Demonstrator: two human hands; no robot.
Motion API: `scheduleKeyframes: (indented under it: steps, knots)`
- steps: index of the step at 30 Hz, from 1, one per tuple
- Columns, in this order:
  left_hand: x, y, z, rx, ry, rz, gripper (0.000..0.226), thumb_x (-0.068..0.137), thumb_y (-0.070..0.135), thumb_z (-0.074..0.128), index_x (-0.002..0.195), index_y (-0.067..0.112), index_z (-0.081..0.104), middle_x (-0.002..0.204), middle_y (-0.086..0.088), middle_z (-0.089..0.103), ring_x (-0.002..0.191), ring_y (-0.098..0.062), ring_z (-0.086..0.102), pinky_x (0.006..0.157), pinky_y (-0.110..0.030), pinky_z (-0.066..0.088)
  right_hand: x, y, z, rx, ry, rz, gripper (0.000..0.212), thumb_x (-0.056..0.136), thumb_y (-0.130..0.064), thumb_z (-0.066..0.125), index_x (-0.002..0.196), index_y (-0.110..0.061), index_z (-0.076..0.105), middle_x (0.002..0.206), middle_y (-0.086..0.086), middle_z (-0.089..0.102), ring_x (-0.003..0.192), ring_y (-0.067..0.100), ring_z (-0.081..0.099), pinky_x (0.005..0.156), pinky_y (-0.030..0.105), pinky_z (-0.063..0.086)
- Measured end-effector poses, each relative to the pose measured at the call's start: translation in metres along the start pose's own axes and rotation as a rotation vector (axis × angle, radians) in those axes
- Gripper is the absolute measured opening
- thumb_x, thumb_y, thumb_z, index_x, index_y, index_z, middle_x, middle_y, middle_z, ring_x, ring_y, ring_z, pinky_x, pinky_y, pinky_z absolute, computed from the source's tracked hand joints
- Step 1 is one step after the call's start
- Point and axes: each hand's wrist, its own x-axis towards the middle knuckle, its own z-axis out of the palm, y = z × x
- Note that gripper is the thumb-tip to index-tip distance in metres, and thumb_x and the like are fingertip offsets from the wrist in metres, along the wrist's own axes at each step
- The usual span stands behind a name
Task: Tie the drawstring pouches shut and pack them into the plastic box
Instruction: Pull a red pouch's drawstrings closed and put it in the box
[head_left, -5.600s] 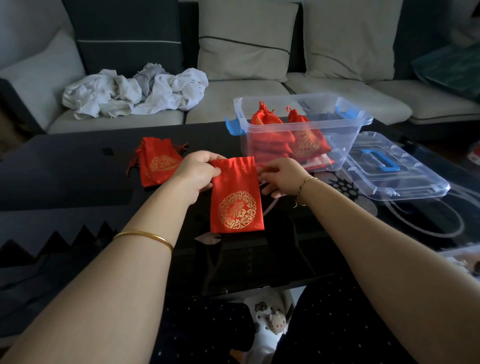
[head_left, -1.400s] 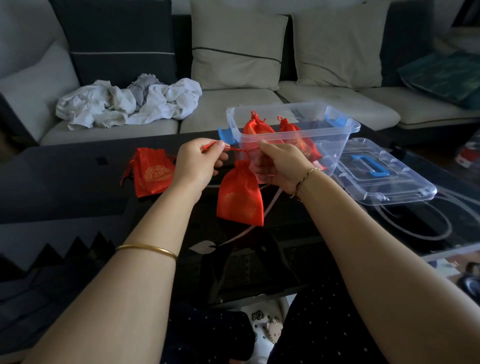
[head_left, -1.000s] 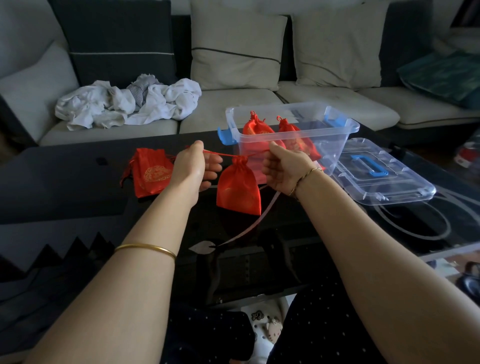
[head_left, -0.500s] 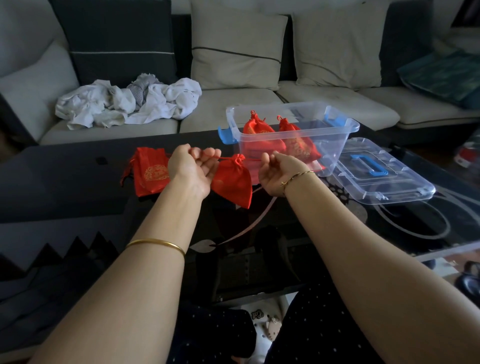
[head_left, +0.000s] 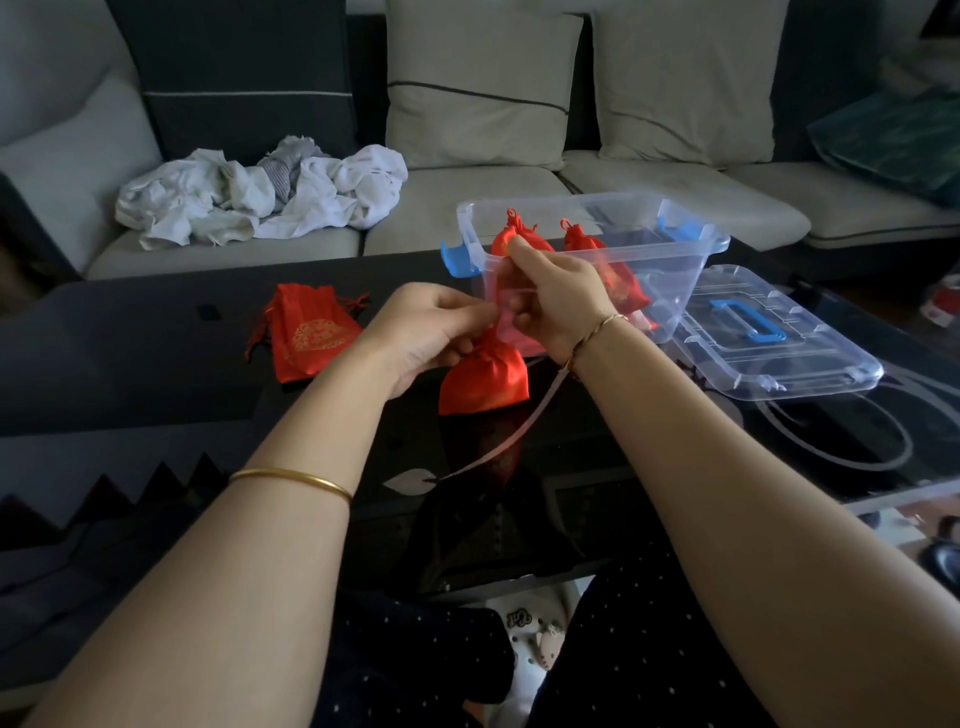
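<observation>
Pouch (head_left: 483, 382): red satin, so probably soft, light and slippery. Best held at the cinched neck or by the drawstring, not the body. It hangs between both hands, low over the worktop (head_left: 156, 353) and just in front of the box. Left hand (head_left: 423, 332) grip is pinched at the neck. Right hand (head_left: 558, 301) grip is pinched slightly higher, on a drawstring too thin to trace. Spare pouch (head_left: 311, 338) lies flat to the left. Behind, plastic box (head_left: 675, 291) holds tied pouches (head_left: 519, 241).

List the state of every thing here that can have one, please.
held pouch, neck cinched, gripped by left hand and right hand
loose pouch, lying apart, unpacked
pouches in box, tied shut
plastic box, open
lid, off, beside box
</observation>
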Motion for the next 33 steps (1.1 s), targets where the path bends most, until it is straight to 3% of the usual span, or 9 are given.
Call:
scheduleKeyframes:
  steps: [7,10,14,17,21,26,29,33]
  knots:
    - [0.0036,-0.0018,0.0057,0.026,-0.002,0.045,0.014,0.079,0.028,0.073,0.067,0.023,0.071,0.049,0.009,0.057,0.046,-0.004,0.05,0.049,-0.021,0.041,-0.0043,0.0003,-0.0013,-0.196,-0.072,-0.071,0.032,0.093,-0.034,0.054,0.071,-0.013,0.066,0.067,0.007,0.052,0.046,0.009,0.037,0.044,0.019,0.033]
    - [0.0049,-0.001,0.0081,0.016,0.012,0.033,0.015,0.083,0.026,0.069,0.068,0.022,0.069,0.048,0.01,0.057,0.047,-0.004,0.05,0.047,-0.02,0.041,-0.0042,-0.0009,-0.003,-0.145,-0.077,-0.082,0.031,0.094,-0.032,0.053,0.072,-0.013,0.066,0.059,-0.002,0.055,0.044,0.008,0.035,0.041,0.018,0.029]
    - [0.0043,0.0005,0.0092,-0.021,-0.007,0.003,0.015,0.085,0.026,0.067,0.07,0.021,0.067,0.052,0.009,0.058,0.048,-0.004,0.051,0.042,-0.017,0.04,-0.0041,-0.001,-0.0035,-0.132,-0.068,0.015,0.034,0.098,-0.031,0.046,0.076,-0.009,0.06,0.054,-0.004,0.058,0.042,0.009,0.04,0.041,0.02,0.034]
    - [0.003,0.0009,0.0094,-0.05,-0.002,-0.014,0.013,0.083,0.026,0.069,0.072,0.018,0.066,0.051,0.01,0.058,0.046,-0.003,0.05,0.042,-0.017,0.039,-0.0058,-0.0023,-0.0026,-0.244,-0.061,0.106,0.031,0.099,-0.032,0.039,0.092,-0.007,0.055,0.064,0.005,0.055,0.044,0.012,0.045,0.044,0.022,0.037]
    - [0.0031,0.0011,0.0072,-0.087,0.041,-0.031,0.015,0.087,0.017,0.063,0.072,0.018,0.064,0.054,0.007,0.059,0.046,-0.004,0.051,0.041,-0.018,0.038,-0.0064,-0.0042,-0.0014,-0.291,-0.088,0.091,0.02,0.096,-0.011,0.04,0.105,0.0,0.055,0.065,0.008,0.055,0.048,0.015,0.049,0.045,0.023,0.04]
    - [0.0019,0.0014,0.0059,-0.111,0.109,-0.052,0.017,0.09,0.013,0.058,0.074,0.019,0.06,0.05,0.008,0.061,0.042,-0.002,0.053,0.04,-0.015,0.039,-0.0081,-0.0013,-0.0039,-0.411,-0.154,-0.019,0.008,0.086,0.004,0.052,0.088,-0.003,0.055,0.068,0.011,0.056,0.058,0.019,0.054,0.057,0.028,0.046]
    - [0.0018,0.0016,0.0061,-0.131,0.14,-0.066,0.016,0.09,0.012,0.058,0.075,0.018,0.059,0.054,0.004,0.06,0.045,-0.003,0.054,0.041,-0.016,0.042,-0.0099,0.0001,-0.0055,-0.599,-0.198,-0.141,0.018,0.079,0.003,0.064,0.073,-0.012,0.057,0.075,0.014,0.058,0.07,0.025,0.055,0.068,0.037,0.051]
    - [0.0019,0.003,0.008,-0.166,0.176,-0.092,0.015,0.091,0.009,0.057,0.077,0.014,0.059,0.046,0.005,0.059,0.04,-0.002,0.055,0.039,-0.015,0.042,-0.0096,0.002,-0.0055,-0.737,-0.191,-0.286,0.011,0.075,-0.004,0.071,0.078,-0.011,0.064,0.079,0.006,0.062,0.073,0.015,0.056,0.079,0.037,0.052]
